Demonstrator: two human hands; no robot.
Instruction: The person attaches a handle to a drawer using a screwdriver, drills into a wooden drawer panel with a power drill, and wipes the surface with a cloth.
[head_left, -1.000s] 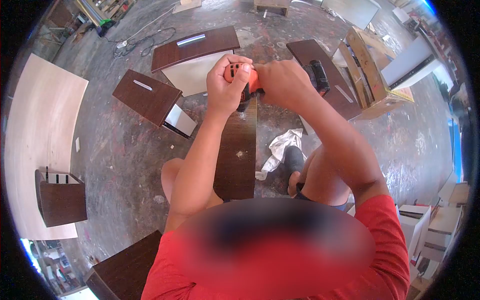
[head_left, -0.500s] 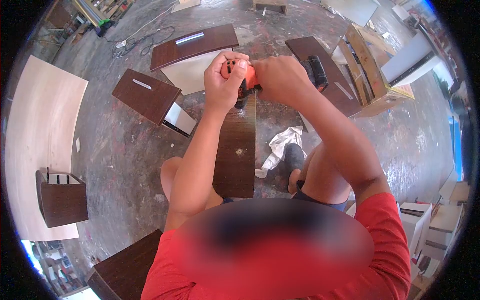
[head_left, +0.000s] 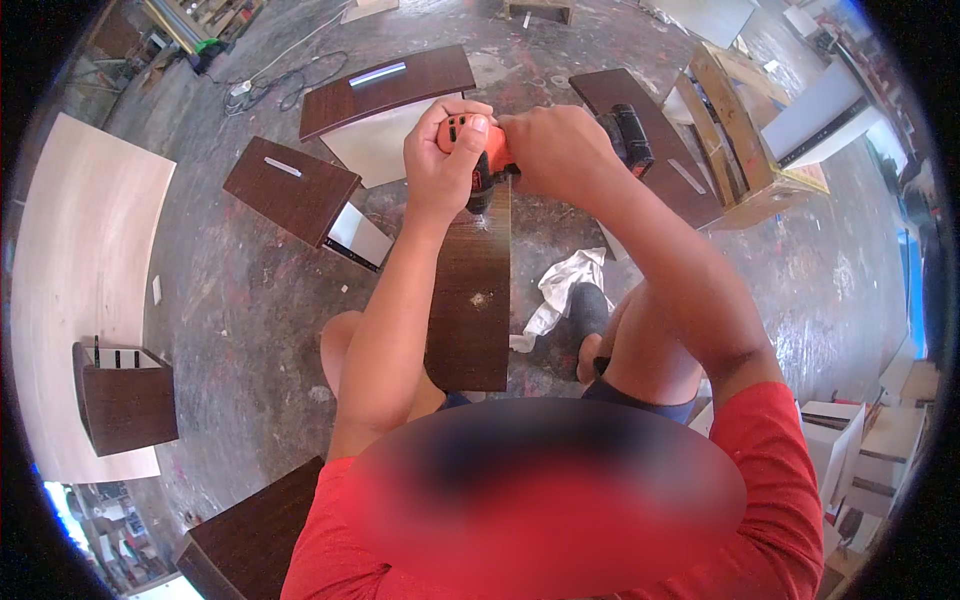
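Observation:
An orange and black cordless drill (head_left: 496, 150) points down at a dark brown wood-grain board (head_left: 465, 330) between my legs. My left hand (head_left: 440, 160) is closed over the drill's rear housing, its thumb lying along the side. Wrapped around the handle, my right hand (head_left: 562, 152) hides most of it, and the black battery (head_left: 630, 140) sticks out beyond the fist. The chuck end is close to the board's far part, where some pale dust shows; the bit's tip cannot be made out. A small pale dusty patch (head_left: 481, 299) lies nearer me on the board.
Dark drawer-like pieces (head_left: 290, 190) with metal rails lie ahead on the left, another dark panel (head_left: 640, 110) ahead on the right beside a wooden crate (head_left: 715, 150). A white cloth (head_left: 568, 285) is by my right foot. A pale plywood sheet (head_left: 90, 250) lies left.

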